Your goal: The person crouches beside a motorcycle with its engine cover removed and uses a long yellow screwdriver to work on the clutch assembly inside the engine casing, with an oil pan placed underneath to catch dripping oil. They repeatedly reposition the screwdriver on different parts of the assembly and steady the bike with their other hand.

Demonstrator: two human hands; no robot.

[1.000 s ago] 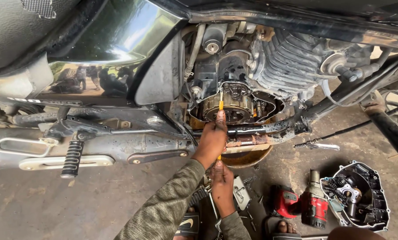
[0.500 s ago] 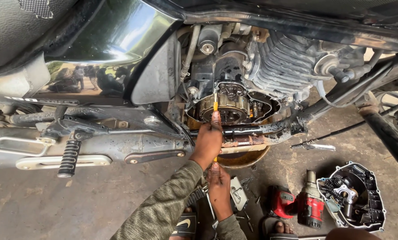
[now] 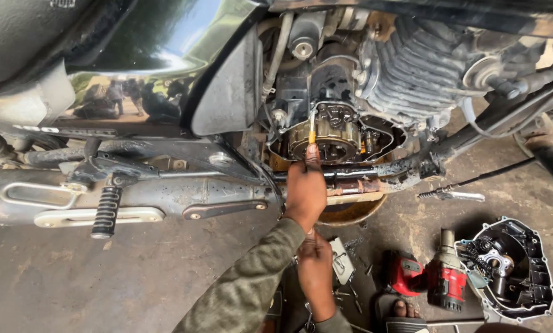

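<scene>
Oil-stained concrete floor (image 3: 103,290) lies under a motorcycle with its engine side opened. One hand (image 3: 305,188), likely the left, pinches a yellow-handled screwdriver (image 3: 311,128), tip up against the exposed clutch (image 3: 326,132). The other hand (image 3: 316,271) rests half-curled, near, by scattered bolts. Far right, the removed engine cover (image 3: 511,268) lies open-side up, gears inside, beside a red impact driver (image 3: 440,277).

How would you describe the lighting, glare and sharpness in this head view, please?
Head view: soft daylight, no hard shadows; the chrome side panel throws bright glare and mirrors the surroundings; the open engine case sits in dim shade; the left hand and yellow-handled tool are fairly sharp, and the frame edges bend slightly from the wide lens.
</scene>
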